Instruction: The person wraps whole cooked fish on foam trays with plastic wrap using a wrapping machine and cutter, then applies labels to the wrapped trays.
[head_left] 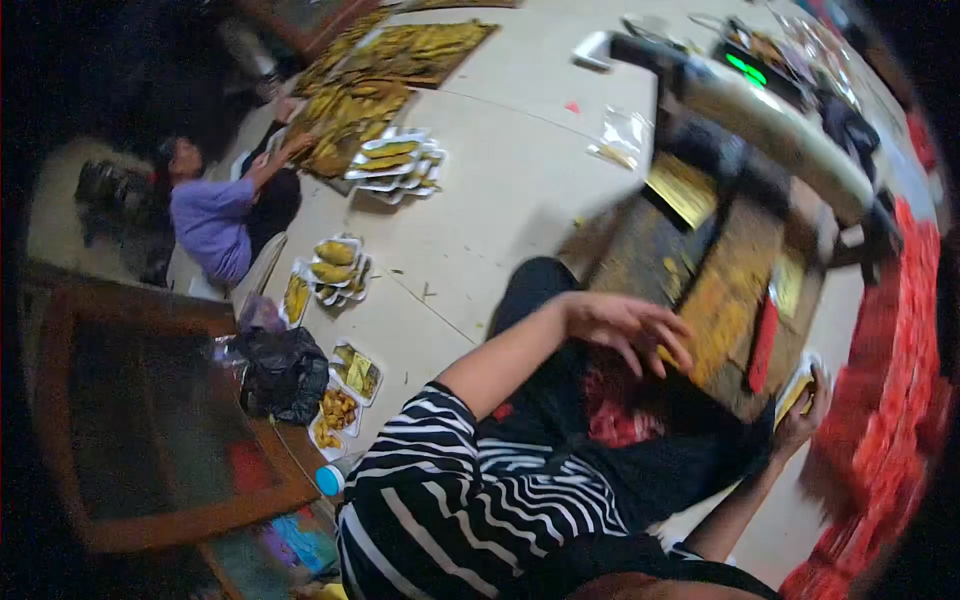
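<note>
My left hand (632, 330) hovers over the near edge of a wooden board (725, 290) stained yellow, its fingers loosely bent and apart, with a yellow patch showing between them. At the right, my right hand (805, 412) is closed on the edge of a white foam tray (797, 388) with something yellow in it. A red-handled tool (763, 345) lies on the board between my hands. Farther up the board are a yellow packet (683, 190) and some yellow scraps (675, 272). Beyond it stands a frame with a thick pale roll (775, 130).
Red plastic (885, 370) is heaped along the right. Stacked foam trays (395, 165) of yellow strips and several smaller trays (338, 270) stand at the left. A person (215, 215) sits by brown-yellow slabs (350, 115). A black bag (285, 375) lies near a wooden frame (160, 310).
</note>
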